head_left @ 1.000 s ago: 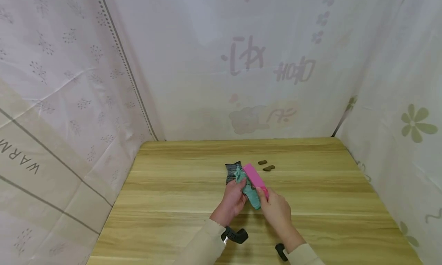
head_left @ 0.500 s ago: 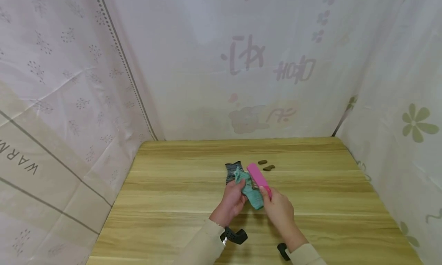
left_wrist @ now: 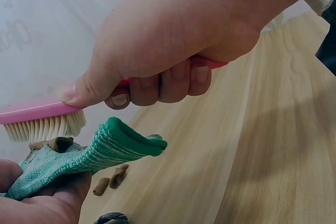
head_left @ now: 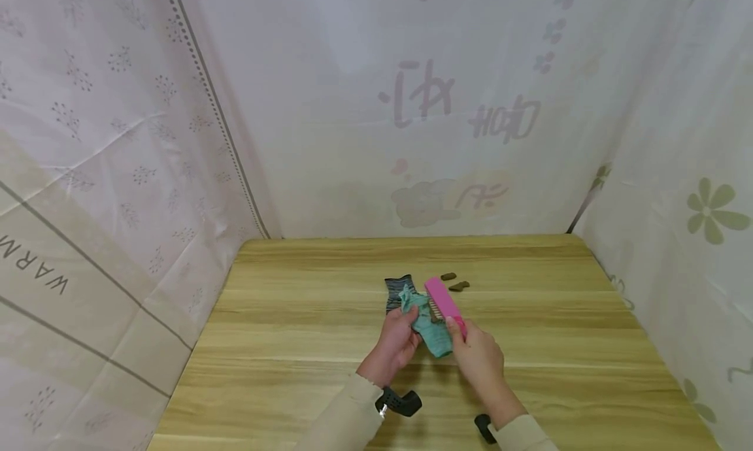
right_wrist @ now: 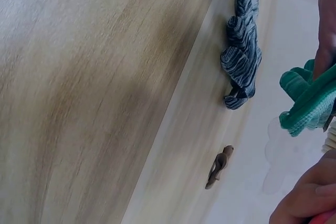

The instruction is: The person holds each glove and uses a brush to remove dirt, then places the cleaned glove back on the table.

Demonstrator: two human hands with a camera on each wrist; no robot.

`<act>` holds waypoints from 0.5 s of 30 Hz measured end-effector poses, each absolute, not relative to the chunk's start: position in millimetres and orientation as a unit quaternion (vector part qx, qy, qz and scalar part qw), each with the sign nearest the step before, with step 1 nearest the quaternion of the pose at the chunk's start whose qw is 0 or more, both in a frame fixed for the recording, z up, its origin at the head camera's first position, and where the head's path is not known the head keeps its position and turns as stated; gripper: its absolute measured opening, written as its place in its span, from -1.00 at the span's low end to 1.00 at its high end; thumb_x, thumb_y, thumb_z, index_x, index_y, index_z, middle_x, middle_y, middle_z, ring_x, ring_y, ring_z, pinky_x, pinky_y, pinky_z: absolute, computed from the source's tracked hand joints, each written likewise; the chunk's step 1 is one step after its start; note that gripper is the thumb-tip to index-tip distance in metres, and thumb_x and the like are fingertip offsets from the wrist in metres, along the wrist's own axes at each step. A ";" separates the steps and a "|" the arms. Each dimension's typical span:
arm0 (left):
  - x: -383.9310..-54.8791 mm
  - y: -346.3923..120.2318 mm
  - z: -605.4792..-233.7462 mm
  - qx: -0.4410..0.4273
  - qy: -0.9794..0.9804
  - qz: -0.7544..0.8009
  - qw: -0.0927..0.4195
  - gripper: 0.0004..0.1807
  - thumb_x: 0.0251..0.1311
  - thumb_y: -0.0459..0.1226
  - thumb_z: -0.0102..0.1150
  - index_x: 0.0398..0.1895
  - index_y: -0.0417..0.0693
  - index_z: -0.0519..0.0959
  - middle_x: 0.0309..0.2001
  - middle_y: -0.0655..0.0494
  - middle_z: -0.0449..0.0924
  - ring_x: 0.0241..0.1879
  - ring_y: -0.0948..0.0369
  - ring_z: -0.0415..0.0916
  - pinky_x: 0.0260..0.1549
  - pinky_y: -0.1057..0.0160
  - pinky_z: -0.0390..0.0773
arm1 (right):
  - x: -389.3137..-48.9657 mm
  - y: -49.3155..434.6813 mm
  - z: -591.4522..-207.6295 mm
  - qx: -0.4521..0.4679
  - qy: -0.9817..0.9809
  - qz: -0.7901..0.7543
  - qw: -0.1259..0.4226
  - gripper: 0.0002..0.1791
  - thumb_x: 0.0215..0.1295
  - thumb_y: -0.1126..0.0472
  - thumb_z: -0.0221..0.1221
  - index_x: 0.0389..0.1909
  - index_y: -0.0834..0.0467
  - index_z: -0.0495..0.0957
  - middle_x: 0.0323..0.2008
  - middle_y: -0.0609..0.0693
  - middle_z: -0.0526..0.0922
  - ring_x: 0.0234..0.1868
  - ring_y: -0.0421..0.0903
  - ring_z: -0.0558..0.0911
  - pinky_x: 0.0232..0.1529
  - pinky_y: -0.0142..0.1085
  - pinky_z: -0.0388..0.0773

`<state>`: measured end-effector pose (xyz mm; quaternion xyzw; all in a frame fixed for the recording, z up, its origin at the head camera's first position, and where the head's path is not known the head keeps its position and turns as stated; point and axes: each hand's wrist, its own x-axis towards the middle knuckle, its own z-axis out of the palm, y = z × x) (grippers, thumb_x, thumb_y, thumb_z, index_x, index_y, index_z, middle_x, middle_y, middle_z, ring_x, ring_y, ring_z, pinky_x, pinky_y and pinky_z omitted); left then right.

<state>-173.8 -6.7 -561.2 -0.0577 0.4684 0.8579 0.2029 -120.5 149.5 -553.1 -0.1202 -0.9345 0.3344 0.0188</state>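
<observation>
My left hand [head_left: 397,340] pinches a green knitted sock [head_left: 432,333] above the table, thumb on top of it. Its cuff [left_wrist: 131,142] sticks out toward the right in the left wrist view. A brown, clay-like lump [left_wrist: 55,144] lies on the sock's upper side. In my right hand [head_left: 479,356] is a pink brush [head_left: 444,300], gripped by the handle with the fingers curled round it. Its pale bristles [left_wrist: 47,127] point down at the brown lump and appear to touch it. Part of the sock is hidden by the left hand.
On the wooden table [head_left: 306,327] a dark grey striped knitted piece, likely another sock [right_wrist: 242,51], lies crumpled behind the left hand. Two brown lumps [head_left: 459,285] lie beyond the brush. Printed cloth [head_left: 329,144] hangs behind the table and along both sides.
The right hand and brush have shifted slightly to the right, uncovering more of the bristles. The sock's near end has swung a little right with them. The left hand stays in place.
</observation>
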 end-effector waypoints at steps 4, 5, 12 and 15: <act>-173.1 -5.6 -560.2 -0.057 0.469 0.858 0.200 -0.61 0.61 -0.26 -0.18 0.25 -0.41 0.38 0.01 -0.06 0.70 -0.05 0.21 0.70 -0.01 0.20 0.69 | -120.7 152.0 -554.2 -0.122 -0.935 0.332 0.023 -0.35 0.53 -0.36 -0.17 -0.47 0.12 0.42 -0.65 -0.02 0.34 -0.59 -0.07 0.37 -0.58 -0.26 0.19; -173.0 -5.4 -560.0 -0.058 0.470 0.858 0.200 -0.61 0.60 -0.26 -0.17 0.24 -0.42 0.39 -0.02 -0.03 0.71 -0.07 0.22 0.70 -0.04 0.22 0.69 | -120.6 152.6 -554.3 -0.121 -0.935 0.331 0.023 -0.34 0.52 -0.37 -0.18 -0.47 0.12 0.42 -0.65 -0.02 0.34 -0.59 -0.06 0.37 -0.57 -0.26 0.19; -172.0 -4.8 -560.0 -0.056 0.470 0.857 0.201 -0.62 0.61 -0.25 -0.18 0.22 -0.38 0.41 -0.08 0.04 0.71 -0.10 0.26 0.69 -0.08 0.28 0.69 | -121.2 154.3 -555.7 -0.123 -0.935 0.333 0.020 -0.35 0.53 -0.35 -0.18 -0.43 0.13 0.44 -0.63 -0.01 0.36 -0.58 -0.07 0.38 -0.57 -0.26 0.20; -172.8 -4.3 -561.4 -0.060 0.470 0.859 0.191 -0.63 0.61 -0.25 -0.19 0.22 -0.39 0.39 -0.09 0.05 0.69 -0.10 0.26 0.69 -0.06 0.27 0.69 | -121.6 150.8 -553.5 -0.123 -0.926 0.356 0.022 -0.33 0.53 -0.36 -0.19 -0.42 0.14 0.45 -0.62 -0.01 0.37 -0.57 -0.07 0.38 -0.56 -0.26 0.22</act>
